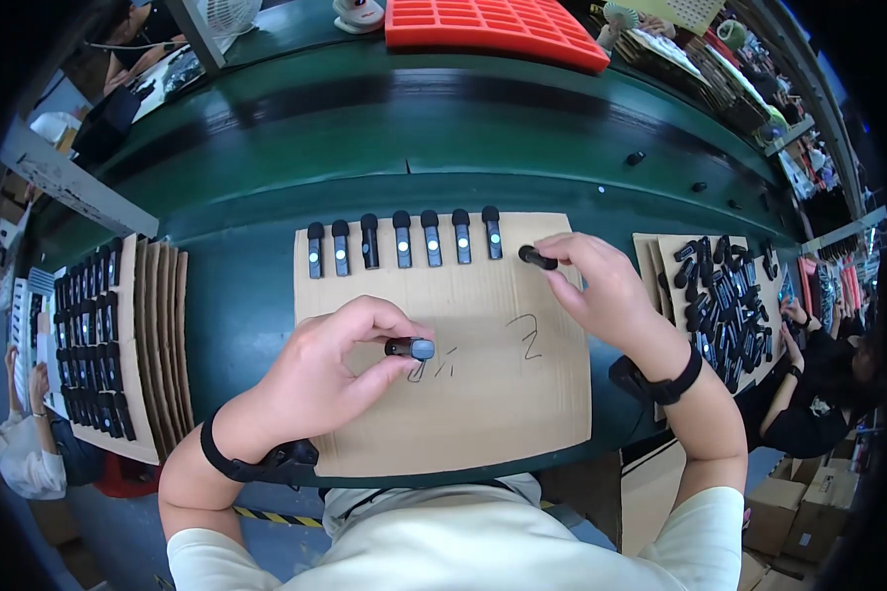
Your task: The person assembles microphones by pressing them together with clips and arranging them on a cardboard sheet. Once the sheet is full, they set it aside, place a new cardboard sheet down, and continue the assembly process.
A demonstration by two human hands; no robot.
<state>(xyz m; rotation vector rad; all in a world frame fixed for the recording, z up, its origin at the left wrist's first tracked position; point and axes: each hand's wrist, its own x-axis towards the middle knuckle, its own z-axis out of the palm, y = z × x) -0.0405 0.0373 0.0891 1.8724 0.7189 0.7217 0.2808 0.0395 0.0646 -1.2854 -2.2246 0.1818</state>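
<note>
A flat cardboard sheet [453,424] lies in front of me, with handwritten marks on it. Along its far edge several small black clip-on microphones [431,241] stand in a row, foam tips pointing away from me; most show a pale round dot. My left hand [340,369] is closed over the middle of the sheet, pinching a microphone [411,349] with its grey end turned up. At the right end of the row, my right hand [591,286] pinches another black microphone [537,258] between thumb and fingers, held tilted near the sheet's far right corner.
To the left, stacked cardboard sheets [158,345] carry rows of microphones [97,340]. A loose heap of microphones [729,305] covers cardboard on the right. Beyond the green bench [384,128] sits a red compartment tray [493,28]. Other people work at both sides.
</note>
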